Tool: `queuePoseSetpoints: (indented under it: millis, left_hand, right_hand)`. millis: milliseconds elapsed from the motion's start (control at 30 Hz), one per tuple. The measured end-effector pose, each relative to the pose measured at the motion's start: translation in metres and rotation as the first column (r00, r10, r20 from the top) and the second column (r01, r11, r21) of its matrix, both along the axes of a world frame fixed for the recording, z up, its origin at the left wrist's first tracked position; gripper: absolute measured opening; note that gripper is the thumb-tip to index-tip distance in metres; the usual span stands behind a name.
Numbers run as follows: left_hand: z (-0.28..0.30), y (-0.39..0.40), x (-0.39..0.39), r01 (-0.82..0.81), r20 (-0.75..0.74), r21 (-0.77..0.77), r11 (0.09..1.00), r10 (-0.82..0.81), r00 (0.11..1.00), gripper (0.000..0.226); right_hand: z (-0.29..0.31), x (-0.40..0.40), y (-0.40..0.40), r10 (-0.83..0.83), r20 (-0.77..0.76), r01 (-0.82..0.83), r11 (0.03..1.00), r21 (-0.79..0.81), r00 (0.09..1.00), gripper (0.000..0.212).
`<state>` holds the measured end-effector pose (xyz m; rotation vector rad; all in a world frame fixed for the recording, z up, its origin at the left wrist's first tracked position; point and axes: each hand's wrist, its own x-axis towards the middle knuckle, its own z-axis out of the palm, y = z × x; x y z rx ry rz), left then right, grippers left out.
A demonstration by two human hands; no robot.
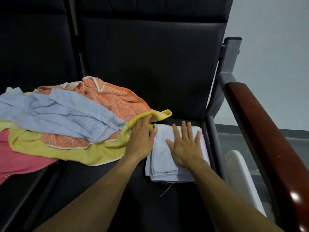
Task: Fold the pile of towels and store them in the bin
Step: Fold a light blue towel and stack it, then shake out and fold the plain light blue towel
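Head view, landmark = folded white towel (164, 158) on the black seat (127, 181), near its right edge, just beside the grey seat frame

Right hand (185, 148): fingers straight and spread, palm flat on top of the folded white towel, pressing it. Holds nothing

Left hand (142, 136): just left of the folded white towel, thumb touching its left edge. Fingers straight, lying on the corner of the yellow towel (66, 148); fingertips partly under a fold of that corner, so cannot tell for sure whether they pinch it; looks flat, not gripping

A thin pink edge (206, 148) shows along the right side of the folded white towel; looks like another folded piece beneath, cannot tell more

Unfolded pile, left of the folded white towel:
- yellow towel at the bottom, spread wide, its corner reaching up to the left hand
- orange towel (115, 101) on it, crumpled, white trim
- light blue towel (66, 113) draped across the orange towel
- pink towel (20, 158) at far left, hanging over the seat front

Right of the folded white towel: reddish wooden armrest (270, 148), and below it, past the seat frame, a white curved rim (240, 166), possibly the bin, mostly hidden

Loose thread trails from the near edge of the folded white towel onto the seat
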<state>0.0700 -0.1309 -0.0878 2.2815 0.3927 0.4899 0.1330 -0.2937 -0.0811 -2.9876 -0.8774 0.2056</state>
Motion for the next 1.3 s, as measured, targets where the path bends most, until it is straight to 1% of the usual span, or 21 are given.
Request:
queuePoseSetpoints:
  millis: [67,133,200,267,367,433,500,533,567,633,667,700,800,867,967,1033,1100,1167,1233,1267,1300]
  left_hand:
    - [0.0,0.013,-0.009,-0.08,-0.015,0.039,0.996,0.081,0.997,0.065]
    - [0.001,0.031,-0.017,-0.149,-0.143,0.164,0.975,0.173,0.975,0.077]
    - [0.001,0.048,-0.027,-0.142,-0.328,0.355,0.924,0.265,0.907,0.066]
    - [0.003,0.064,-0.041,-0.096,-0.42,0.47,0.877,0.318,0.85,0.047]
    - [0.008,0.088,-0.066,-0.107,-0.389,0.543,0.833,0.362,0.847,0.04]
    - [0.008,0.107,-0.085,-0.147,-0.328,0.603,0.784,0.412,0.85,0.032]
    - [0.009,0.122,-0.102,-0.179,-0.349,0.596,0.783,0.453,0.82,0.031]
    - [0.012,0.125,-0.107,-0.191,-0.389,0.558,0.808,0.457,0.8,0.034]
    - [0.016,0.125,-0.11,-0.181,-0.434,0.52,0.835,0.44,0.786,0.037]
    - [0.032,0.118,-0.11,-0.191,-0.471,0.42,0.887,0.393,0.79,0.036]
    - [0.042,0.111,-0.109,-0.227,-0.439,0.369,0.901,0.384,0.812,0.03]
    - [0.051,0.105,-0.107,-0.268,-0.375,0.337,0.903,0.39,0.841,0.024]
    - [0.071,0.098,-0.101,-0.34,-0.159,0.4,0.851,0.429,0.889,0.016]
    - [0.076,0.106,-0.099,-0.342,-0.09,0.389,0.855,0.404,0.91,0.026]
    - [0.068,0.123,-0.099,-0.19,-0.277,0.376,0.907,0.305,0.911,0.054]
    - [0.059,0.129,-0.103,-0.169,-0.314,0.372,0.913,0.295,0.902,0.041]
    - [0.056,0.13,-0.109,-0.211,-0.273,0.409,0.888,0.339,0.9,0.022]
    - [0.06,0.128,-0.113,-0.241,-0.24,0.366,0.899,0.341,0.909,0.02]
    - [0.067,0.123,-0.115,-0.205,-0.181,0.276,0.939,0.26,0.948,0.021]
    - [0.073,0.119,-0.115,-0.163,-0.142,0.232,0.959,0.199,0.97,0.023]
    - [0.08,0.114,-0.114,-0.11,-0.107,0.199,0.974,0.134,0.985,0.025]
  right_hand:
    - [0.012,-0.004,0.013,0.012,0.09,-0.014,1.0,0.019,0.996,0.062]
    - [0.025,-0.015,0.036,0.072,0.17,-0.096,0.985,0.142,0.983,0.058]
    - [0.032,-0.03,0.062,0.145,0.165,-0.182,0.955,0.234,0.976,0.055]
    - [0.028,-0.042,0.084,0.222,0.128,-0.245,0.947,0.206,0.967,0.06]
    - [0.022,-0.057,0.114,0.365,0.075,-0.37,0.926,0.076,0.928,0.069]
    - [0.02,-0.071,0.134,0.444,-0.084,-0.439,0.896,0.071,0.892,0.075]
    - [0.021,-0.084,0.147,0.462,-0.293,-0.448,0.886,0.118,0.837,0.077]
    - [0.025,-0.087,0.151,0.456,-0.339,-0.436,0.889,0.136,0.823,0.072]
    - [0.031,-0.09,0.152,0.443,-0.314,-0.416,0.897,0.152,0.84,0.061]
    - [0.044,-0.091,0.153,0.399,-0.045,-0.385,0.903,0.19,0.916,0.033]
    - [0.05,-0.089,0.152,0.356,0.083,-0.366,0.897,0.247,0.931,0.024]
    - [0.057,-0.089,0.152,0.322,0.145,-0.352,0.878,0.324,0.936,0.021]
    - [0.066,-0.085,0.155,0.296,0.162,-0.337,0.818,0.466,0.941,0.023]
    - [0.069,-0.085,0.16,0.294,0.104,-0.303,0.787,0.538,0.95,0.027]
    - [0.064,-0.087,0.17,0.309,-0.094,-0.184,0.756,0.628,0.946,0.03]
    - [0.055,-0.088,0.176,0.335,-0.263,-0.106,0.774,0.624,0.905,0.035]
    - [0.05,-0.09,0.178,0.335,-0.377,-0.02,0.77,0.638,0.863,0.05]
    - [0.05,-0.093,0.18,0.313,-0.402,0.038,0.747,0.663,0.86,0.066]
    - [0.051,-0.097,0.18,0.306,-0.411,0.041,0.758,0.651,0.859,0.074]
    - [0.054,-0.098,0.179,0.31,-0.396,0.017,0.769,0.639,0.864,0.071]
    - [0.058,-0.1,0.178,0.304,-0.362,-0.006,0.773,0.634,0.881,0.059]
